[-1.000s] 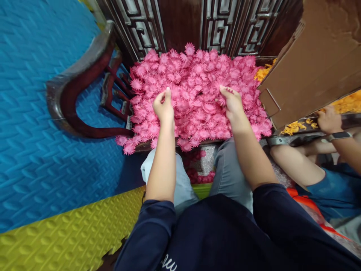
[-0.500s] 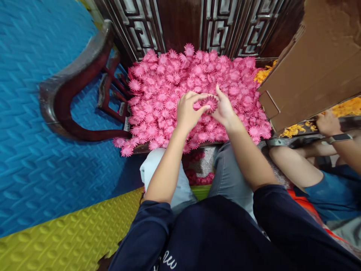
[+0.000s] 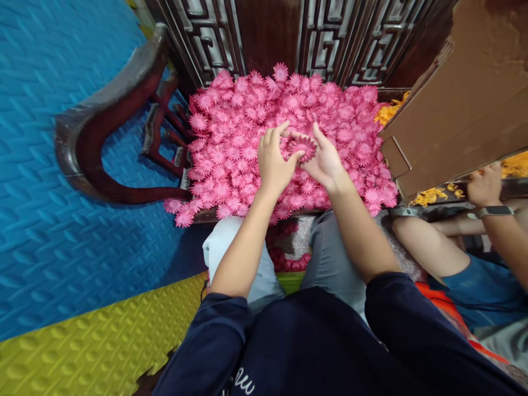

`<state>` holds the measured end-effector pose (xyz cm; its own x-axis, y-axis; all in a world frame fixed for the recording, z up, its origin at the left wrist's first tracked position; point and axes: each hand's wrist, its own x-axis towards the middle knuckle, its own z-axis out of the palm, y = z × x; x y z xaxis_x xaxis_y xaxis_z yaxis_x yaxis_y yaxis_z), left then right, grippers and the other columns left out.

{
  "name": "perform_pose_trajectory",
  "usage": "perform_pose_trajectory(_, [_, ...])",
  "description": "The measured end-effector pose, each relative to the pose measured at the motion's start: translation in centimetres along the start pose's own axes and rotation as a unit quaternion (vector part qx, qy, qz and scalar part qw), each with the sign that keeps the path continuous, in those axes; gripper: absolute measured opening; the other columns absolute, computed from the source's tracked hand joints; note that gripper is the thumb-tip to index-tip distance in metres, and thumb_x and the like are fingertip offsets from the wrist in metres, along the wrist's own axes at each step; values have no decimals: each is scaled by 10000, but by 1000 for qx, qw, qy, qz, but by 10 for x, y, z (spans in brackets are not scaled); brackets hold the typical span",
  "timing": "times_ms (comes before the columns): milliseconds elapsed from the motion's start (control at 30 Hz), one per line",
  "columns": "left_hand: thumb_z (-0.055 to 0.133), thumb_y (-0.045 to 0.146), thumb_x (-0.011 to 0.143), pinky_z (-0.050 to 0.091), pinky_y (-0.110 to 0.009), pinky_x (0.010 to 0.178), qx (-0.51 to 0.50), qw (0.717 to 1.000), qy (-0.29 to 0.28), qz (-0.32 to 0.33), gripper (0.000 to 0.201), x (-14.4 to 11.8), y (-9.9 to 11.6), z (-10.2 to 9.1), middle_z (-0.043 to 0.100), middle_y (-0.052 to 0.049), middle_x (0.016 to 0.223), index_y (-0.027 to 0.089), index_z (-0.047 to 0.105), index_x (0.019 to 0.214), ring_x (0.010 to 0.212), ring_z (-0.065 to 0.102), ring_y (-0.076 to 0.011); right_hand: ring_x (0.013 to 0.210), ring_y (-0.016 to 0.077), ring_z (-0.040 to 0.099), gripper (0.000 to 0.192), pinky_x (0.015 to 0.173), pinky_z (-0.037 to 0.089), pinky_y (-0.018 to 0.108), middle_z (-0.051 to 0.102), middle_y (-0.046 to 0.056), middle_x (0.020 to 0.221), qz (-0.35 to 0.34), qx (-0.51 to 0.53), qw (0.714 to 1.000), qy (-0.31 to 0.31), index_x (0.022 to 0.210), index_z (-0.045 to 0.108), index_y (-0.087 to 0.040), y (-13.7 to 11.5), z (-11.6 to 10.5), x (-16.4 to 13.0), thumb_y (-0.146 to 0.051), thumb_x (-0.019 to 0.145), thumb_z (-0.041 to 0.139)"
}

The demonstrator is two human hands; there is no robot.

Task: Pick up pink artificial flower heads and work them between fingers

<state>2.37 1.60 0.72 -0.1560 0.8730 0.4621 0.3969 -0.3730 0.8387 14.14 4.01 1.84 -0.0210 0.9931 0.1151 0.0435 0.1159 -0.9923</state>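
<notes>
Above the middle of the pink heap, the left hand (image 3: 274,160) and the right hand (image 3: 325,160) meet around a single pink paper flower (image 3: 302,147). Both hands pinch that flower: the left thumb and fingertips close on its left edge, and the right thumb and forefinger close on its right edge. The flower sits between the two hands, face up, just over the pile of pink flowers (image 3: 243,132) that covers the wooden seat (image 3: 231,213). The pile reaches from the seat's front edge back to the carved dark wood panel (image 3: 264,33). A curved wooden armrest (image 3: 103,121) stands left of the pile, over the blue foam mat (image 3: 49,165); a yellow mat (image 3: 99,346) lies nearer the person. Right of the pile, a brown cardboard flap (image 3: 462,104) leans over orange flowers (image 3: 429,193). At the right edge, another person's hand (image 3: 482,186), with a watch (image 3: 493,210) on its wrist, rests near the orange flowers, well apart from the pink flower.
</notes>
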Motion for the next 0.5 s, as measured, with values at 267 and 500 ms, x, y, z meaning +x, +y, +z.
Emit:
perform_pose_trajectory(267, [672, 162, 747, 453, -253, 786, -140, 981, 62, -116, 81, 9, -14, -3, 639, -4, 789, 204, 606, 723, 773, 581, -127, 745, 110, 622, 383, 711, 515, 270, 667, -18, 902, 87, 114, 986, -83, 881, 631, -247, 7, 4, -4, -574, 685, 670])
perform_pose_trajectory(500, [753, 87, 662, 480, -203, 751, -345, 907, -8, -241, 207, 15, -7, -5, 606, 30, 689, 168, 564, 685, 688, 596, -78, 704, 91, 553, 408, 670, 480, 217, 594, -35, 704, 26, 109, 993, -38, 707, 601, -199, 9, 5, -2, -478, 509, 824])
